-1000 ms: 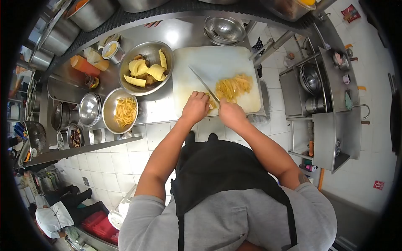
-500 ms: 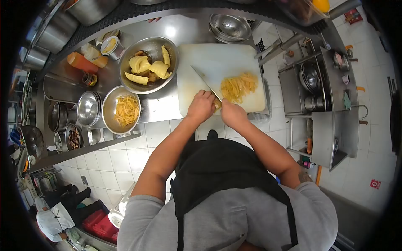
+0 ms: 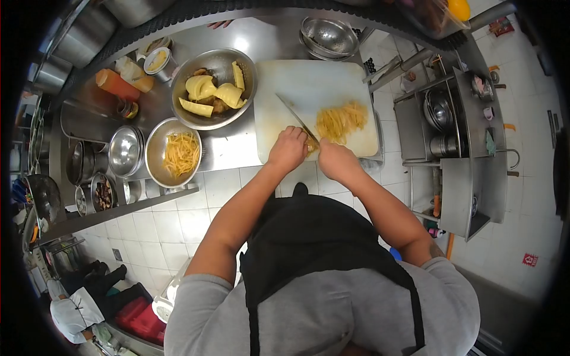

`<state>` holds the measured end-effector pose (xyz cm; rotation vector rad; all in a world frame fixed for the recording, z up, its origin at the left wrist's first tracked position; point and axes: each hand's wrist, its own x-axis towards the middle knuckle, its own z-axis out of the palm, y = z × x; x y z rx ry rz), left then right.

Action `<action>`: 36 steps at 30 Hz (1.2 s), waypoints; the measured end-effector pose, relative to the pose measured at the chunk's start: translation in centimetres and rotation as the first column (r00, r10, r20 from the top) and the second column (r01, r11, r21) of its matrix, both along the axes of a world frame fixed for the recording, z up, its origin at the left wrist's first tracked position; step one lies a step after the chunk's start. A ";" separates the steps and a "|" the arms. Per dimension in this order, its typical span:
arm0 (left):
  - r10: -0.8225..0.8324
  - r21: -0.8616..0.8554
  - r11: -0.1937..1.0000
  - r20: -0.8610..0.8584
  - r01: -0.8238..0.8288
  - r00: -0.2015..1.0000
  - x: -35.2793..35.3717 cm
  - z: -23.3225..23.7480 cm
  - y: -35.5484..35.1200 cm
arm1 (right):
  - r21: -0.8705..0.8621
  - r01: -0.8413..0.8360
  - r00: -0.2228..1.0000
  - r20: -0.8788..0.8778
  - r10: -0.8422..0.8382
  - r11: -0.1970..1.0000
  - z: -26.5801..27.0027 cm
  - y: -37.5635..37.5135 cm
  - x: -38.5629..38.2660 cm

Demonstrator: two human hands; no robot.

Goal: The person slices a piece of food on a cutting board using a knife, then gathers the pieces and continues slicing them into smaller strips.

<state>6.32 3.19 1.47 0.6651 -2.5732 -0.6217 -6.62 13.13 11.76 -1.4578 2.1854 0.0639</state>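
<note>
My right hand (image 3: 337,160) is wrapped round the handle of a kitchen knife (image 3: 292,113), whose long blade slants up and to the left over a white cutting board (image 3: 291,77). Bent fingers of my left hand (image 3: 288,148) press on a yellow piece of what looks like bamboo shoot (image 3: 311,144), close beside the blade near the board's front edge. Most of that piece is hidden by the fingers and the knife. To the right of the blade lies a spread of thin yellow strips (image 3: 341,120).
Left of the board stands a metal bowl (image 3: 252,89) with large curved yellow pieces. A smaller bowl (image 3: 149,157) holds yellow strips. Stacked metal bowls (image 3: 329,37) sit behind, and sauce bottles (image 3: 117,85) at the left. A shelf (image 3: 261,19) overhangs the far side. Another person (image 3: 77,311) is at lower left.
The view has shifted slightly. My right hand and the knife handle have moved a little to the right, while my left hand keeps its place on the yellow piece.
</note>
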 end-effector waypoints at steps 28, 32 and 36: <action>-0.028 0.064 0.998 0.034 0.026 0.999 0.7 -0.2 0.1 | 0.055 0.025 0.999 0.031 -0.027 0.998 -0.1 -0.1 0.9; -0.046 0.075 0.996 0.007 0.045 0.999 0.5 -0.2 0.0 | -0.046 0.043 0.998 0.055 -0.040 0.998 -3.9 -0.3 0.5; -0.031 0.055 0.998 0.006 0.031 0.999 0.8 -0.4 -0.3 | -0.034 0.029 0.998 0.057 -0.027 0.999 -1.7 -0.5 0.7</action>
